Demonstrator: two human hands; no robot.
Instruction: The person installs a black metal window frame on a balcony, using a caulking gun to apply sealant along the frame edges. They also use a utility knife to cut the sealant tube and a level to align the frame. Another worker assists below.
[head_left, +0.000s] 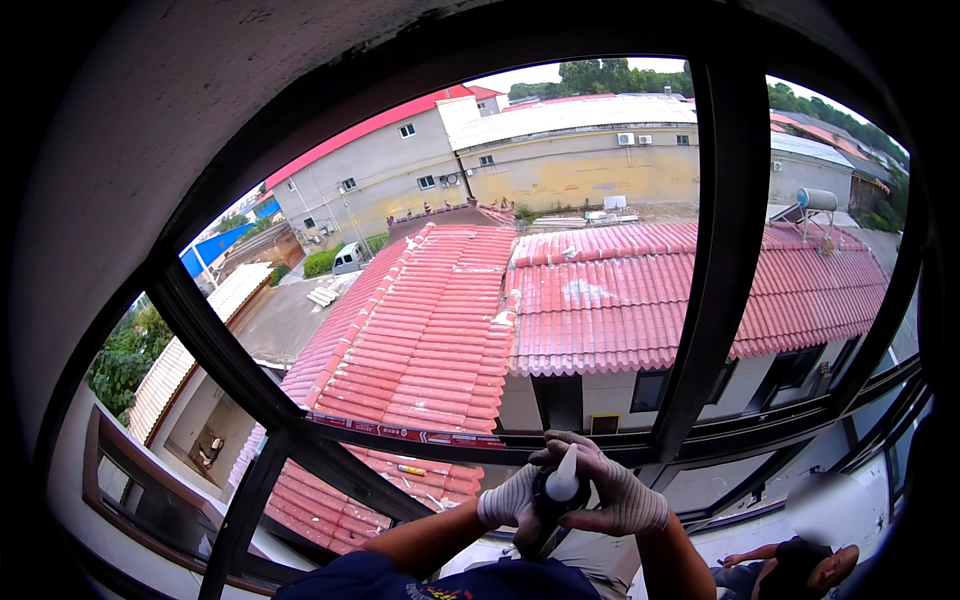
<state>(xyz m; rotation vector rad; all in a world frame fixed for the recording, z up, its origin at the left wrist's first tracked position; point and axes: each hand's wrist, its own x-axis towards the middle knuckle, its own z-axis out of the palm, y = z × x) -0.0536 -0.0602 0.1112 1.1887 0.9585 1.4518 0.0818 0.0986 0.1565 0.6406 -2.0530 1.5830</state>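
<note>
White-tipped dark sealant tube (pixel 560 488) sits between our gloved hands: left hand (pixel 510 497) grips its side, right hand (pixel 612 492) curls fingers over it, before the dark window frame (pixel 440 443).

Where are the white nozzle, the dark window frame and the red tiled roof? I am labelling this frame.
white nozzle (pixel 566 476), head view, on its tapered tip.
dark window frame (pixel 722 250), head view, on the upright bar.
red tiled roof (pixel 430 330), head view, on the left slope.

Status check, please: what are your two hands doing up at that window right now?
Both gloved hands, left hand and right hand, wrapped round a dark tube with a white nozzle. Held at the black window frame. Nothing between.
</note>
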